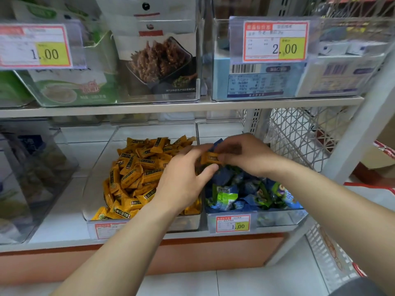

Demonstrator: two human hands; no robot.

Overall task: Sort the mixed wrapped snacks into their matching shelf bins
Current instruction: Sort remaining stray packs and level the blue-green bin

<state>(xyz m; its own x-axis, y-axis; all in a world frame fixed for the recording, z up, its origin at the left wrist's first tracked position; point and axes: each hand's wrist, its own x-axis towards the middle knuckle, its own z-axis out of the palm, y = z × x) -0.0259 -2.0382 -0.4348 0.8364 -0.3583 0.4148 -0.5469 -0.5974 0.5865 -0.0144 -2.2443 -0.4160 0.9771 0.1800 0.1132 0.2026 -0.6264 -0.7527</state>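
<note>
Clear bin [96,184] w/ orange snacks [132,174], adj. bin [277,218] w/ blue-green snacks [245,193].

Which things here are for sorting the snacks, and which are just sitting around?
For the job: orange snack between left hand and right hand; orange-snack bin; blue-green snack bin.
Just lying about: 2.00 price tag; upper-shelf packet picturing brown food; white wire mesh.

- Lower shelf [64,227]: three clear bins side by side, left bin [42,167] with pale packs, middle bin [96,167] with yellow snacks [132,174], right bin [277,218] with blue-green snacks [245,193].
- Upper shelf [192,106]: upper left bin [197,90] and upper right bin [215,60], just beside each other.
</note>
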